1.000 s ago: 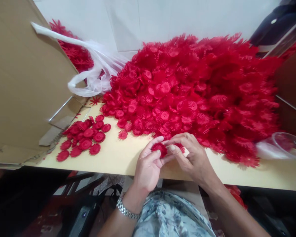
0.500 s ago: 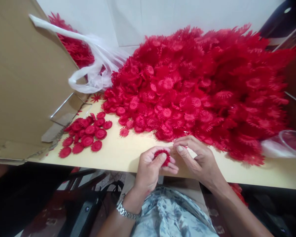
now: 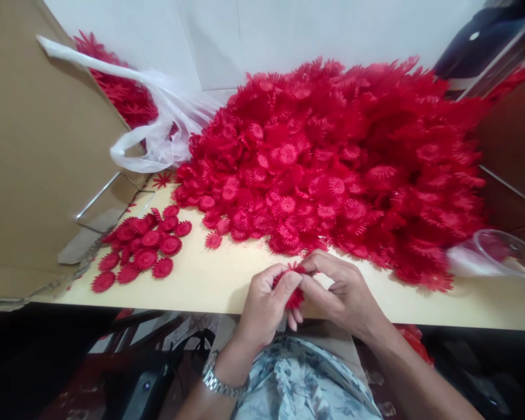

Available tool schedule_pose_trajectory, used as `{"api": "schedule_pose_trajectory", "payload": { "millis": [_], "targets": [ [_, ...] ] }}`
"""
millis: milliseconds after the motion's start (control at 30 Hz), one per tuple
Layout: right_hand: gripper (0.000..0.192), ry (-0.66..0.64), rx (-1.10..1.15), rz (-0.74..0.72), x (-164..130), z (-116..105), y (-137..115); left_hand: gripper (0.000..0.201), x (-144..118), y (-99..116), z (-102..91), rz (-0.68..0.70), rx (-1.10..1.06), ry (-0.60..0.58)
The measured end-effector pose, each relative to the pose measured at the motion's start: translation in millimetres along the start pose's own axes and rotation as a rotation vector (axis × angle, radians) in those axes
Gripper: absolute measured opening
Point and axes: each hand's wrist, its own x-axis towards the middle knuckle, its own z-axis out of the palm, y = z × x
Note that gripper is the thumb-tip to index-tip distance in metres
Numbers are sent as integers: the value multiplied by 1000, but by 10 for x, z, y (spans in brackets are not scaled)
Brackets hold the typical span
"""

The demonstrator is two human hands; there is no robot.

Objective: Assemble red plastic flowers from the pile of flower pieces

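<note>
My left hand (image 3: pixel 266 308) and my right hand (image 3: pixel 340 294) meet at the table's front edge, both pinching a small red plastic flower piece (image 3: pixel 294 297) between the fingertips. Only its toothed rim shows between the fingers. A huge heap of red flower pieces (image 3: pixel 332 169) covers the table just beyond my hands. A small group of finished red flower discs (image 3: pixel 142 251) lies flat to the left. A metal watch (image 3: pixel 219 382) is on my left wrist.
A big cardboard box flap (image 3: pixel 39 146) stands at the left. A white plastic bag (image 3: pixel 157 134) with more red pieces lies behind it. A clear plastic container (image 3: pixel 503 254) sits at the right edge. The pale table top (image 3: pixel 210 280) ends just before my lap.
My hands have drawn slightly toward the table edge. The right fingers, apart from the flower half a second ago, now close on it together with the left hand.
</note>
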Motion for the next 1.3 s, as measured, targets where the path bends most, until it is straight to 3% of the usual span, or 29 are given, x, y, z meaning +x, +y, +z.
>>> {"api": "schedule_pose_trajectory", "payload": {
  "millis": [133,267,333,467,567,633,733,833,900,1000,1133,1300],
  "targets": [
    [16,247,-142,-8,27,-13,68,32,-4,7,11,-48,-166,-96],
    [16,455,-487,-109,98,-145,278,21,11,49,1,-35,-206,6],
    [15,492,-628,-115,121,-236,407,17,15,67,-6,-12,-176,61],
    [30,409,-783,-121,108,-326,524,15,20,71,0,26,-133,107],
    [28,440,-637,-101,57,-275,409,17,24,52,6,32,-74,134],
    [21,333,-395,-80,22,-205,275,21,27,40,6,35,-13,134],
    [16,61,-97,-21,-5,-95,96,29,35,31,1,46,84,154],
    [15,-111,-7,39,-10,-21,2,39,36,17,-6,17,109,156],
    [15,-128,30,52,-17,4,-19,43,24,-7,-10,2,96,121],
    [16,28,48,61,-23,4,23,39,-15,-48,-3,2,57,47],
    [13,425,-215,83,40,-111,251,34,-50,-47,14,-24,-65,37],
    [20,463,-676,-67,122,-289,485,33,-18,36,-17,-52,-236,6]
  ]
}}
